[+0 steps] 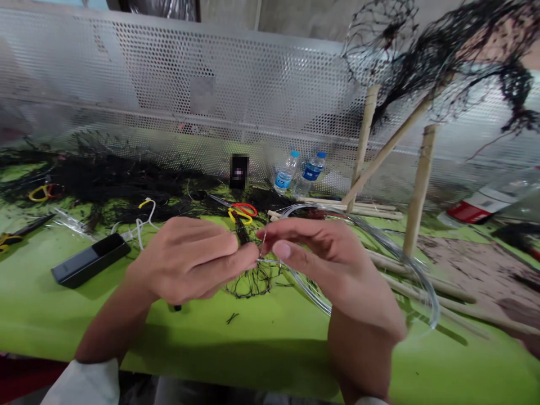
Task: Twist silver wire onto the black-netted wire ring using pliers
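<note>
My left hand [189,259] is closed in a pinch on black knotted netting [253,281], which hangs below the fingertips over the green table. Close beside it, my right hand [337,264] curls its thumb and forefinger toward a thin pale strand [264,239] that runs upright between the two hands. Whether that strand is wire or thread I cannot make out. A coil of clear tubing [430,304] passes behind my right hand, its near end close to the fingertips. Both palms' inner sides are partly hidden.
Red-and-yellow scissors [242,211], a power bank-like black box [90,261] and a white cable [139,228] lie on the green table [211,349]. Two water bottles [287,174] stand by the perforated metal screen [261,73]. Wooden sticks [417,191] rise at right, with netting above.
</note>
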Available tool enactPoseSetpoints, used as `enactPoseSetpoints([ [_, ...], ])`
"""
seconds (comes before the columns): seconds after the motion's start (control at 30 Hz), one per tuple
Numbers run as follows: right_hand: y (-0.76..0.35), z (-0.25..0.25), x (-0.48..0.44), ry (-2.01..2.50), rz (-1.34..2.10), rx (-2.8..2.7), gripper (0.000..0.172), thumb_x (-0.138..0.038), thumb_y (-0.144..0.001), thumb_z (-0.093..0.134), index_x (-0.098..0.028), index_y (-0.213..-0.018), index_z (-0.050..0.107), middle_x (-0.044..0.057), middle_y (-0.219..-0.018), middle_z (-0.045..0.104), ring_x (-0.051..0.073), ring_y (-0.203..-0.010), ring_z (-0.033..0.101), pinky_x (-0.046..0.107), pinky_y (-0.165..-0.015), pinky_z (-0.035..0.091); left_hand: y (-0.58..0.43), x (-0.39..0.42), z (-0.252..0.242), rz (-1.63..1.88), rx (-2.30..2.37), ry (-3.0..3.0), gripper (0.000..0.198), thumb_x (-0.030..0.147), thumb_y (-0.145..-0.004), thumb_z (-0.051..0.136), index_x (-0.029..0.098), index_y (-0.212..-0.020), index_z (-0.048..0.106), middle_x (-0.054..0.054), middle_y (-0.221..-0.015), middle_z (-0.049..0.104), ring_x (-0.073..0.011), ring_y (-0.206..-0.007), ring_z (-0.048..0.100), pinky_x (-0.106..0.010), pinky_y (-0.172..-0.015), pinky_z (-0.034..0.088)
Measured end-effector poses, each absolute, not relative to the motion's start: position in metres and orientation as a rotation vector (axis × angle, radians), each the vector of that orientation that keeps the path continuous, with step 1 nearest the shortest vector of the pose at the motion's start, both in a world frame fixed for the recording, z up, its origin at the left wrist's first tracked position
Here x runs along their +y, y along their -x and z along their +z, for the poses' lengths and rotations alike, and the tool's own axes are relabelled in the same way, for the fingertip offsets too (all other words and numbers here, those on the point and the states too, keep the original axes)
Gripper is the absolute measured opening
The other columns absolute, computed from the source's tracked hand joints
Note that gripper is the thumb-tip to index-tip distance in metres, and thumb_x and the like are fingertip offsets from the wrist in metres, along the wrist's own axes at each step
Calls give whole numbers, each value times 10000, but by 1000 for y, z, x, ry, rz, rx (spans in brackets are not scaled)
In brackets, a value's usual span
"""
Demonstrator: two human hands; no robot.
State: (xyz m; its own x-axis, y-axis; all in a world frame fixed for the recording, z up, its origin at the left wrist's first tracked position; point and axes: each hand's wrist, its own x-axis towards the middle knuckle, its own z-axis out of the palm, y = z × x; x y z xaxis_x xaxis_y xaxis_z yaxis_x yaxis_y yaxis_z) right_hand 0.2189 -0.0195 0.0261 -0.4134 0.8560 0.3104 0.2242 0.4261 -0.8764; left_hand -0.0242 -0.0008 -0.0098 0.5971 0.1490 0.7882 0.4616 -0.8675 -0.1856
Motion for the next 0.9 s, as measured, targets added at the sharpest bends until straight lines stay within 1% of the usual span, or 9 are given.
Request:
enactPoseSetpoints([
  [0.13,-220,24,-14,986,971,-2019,416,-487,-1002,654,-164,-754,738,-9,-625,630,105,-567,504,242,-518,390,19,3,-7,-1178,-388,2380,173,212,-947,705,201,-1117,676,60,-706,608,-81,-568,548,-252,-561,455],
  [0.2,-219,22,-12,976,818,-1971,407,-460,-982,691,-166,-701,667,-32,-592,547,97,-560,443,244,-507,345,17,5,-6,-1232,-378,2350,159,217,-929,737,183,-1079,696,50,-707,628,-82,-555,543,-255,-556,454],
  [0.27,-220,22,-10,888,634,-1940,247,-370,-963,731,-172,-823,688,-11,-737,623,114,-670,509,243,-586,398,15,6,-5,-1296,-368,2330,154,215,-912,762,167,-1049,711,41,-711,642,-84,-552,547,-255,-552,455],
  [0.33,-221,22,-7,756,644,-2031,97,-269,-990,685,-180,-1010,718,34,-960,706,142,-852,601,260,-740,475,14,5,-5,-1329,-356,2325,171,215,-901,779,159,-1050,718,32,-732,662,-88,-570,575,-254,-566,475],
  [0.4,-222,22,0,655,898,-2157,137,-232,-1030,603,-176,-1049,726,39,-981,723,141,-878,624,269,-786,498,14,5,-5,-1332,-332,2342,194,214,-889,795,155,-1057,716,28,-745,674,-94,-584,602,-260,-580,496],
  [0.47,-224,19,8,593,1170,-2161,176,-265,-1032,602,-161,-966,727,6,-837,684,118,-757,582,245,-691,476,14,4,-5,-1323,-329,2363,183,200,-889,797,163,-1046,712,33,-714,663,-97,-567,591,-269,-571,498],
  [0.53,-225,16,16,549,1279,-2108,208,-310,-1021,631,-154,-921,726,-16,-762,625,101,-684,505,230,-614,421,14,4,-5,-1334,-352,2378,140,193,-907,778,181,-1027,708,40,-677,649,-96,-549,563,-274,-557,487],
  [0.7,-225,13,19,481,1184,-2057,282,-326,-1016,653,-154,-801,708,-41,-674,532,77,-607,396,229,-543,325,14,7,-2,-1357,-328,2374,96,199,-930,764,188,-1010,712,64,-646,625,-77,-538,553,-241,-550,477],
  [0.9,-222,18,0,688,1028,-1910,343,-336,-950,735,-165,-678,616,-68,-590,383,72,-548,268,243,-462,211,12,11,-5,-1360,-296,2414,111,233,-944,761,194,-1039,718,68,-695,656,-70,-584,594,-230,-577,478],
])
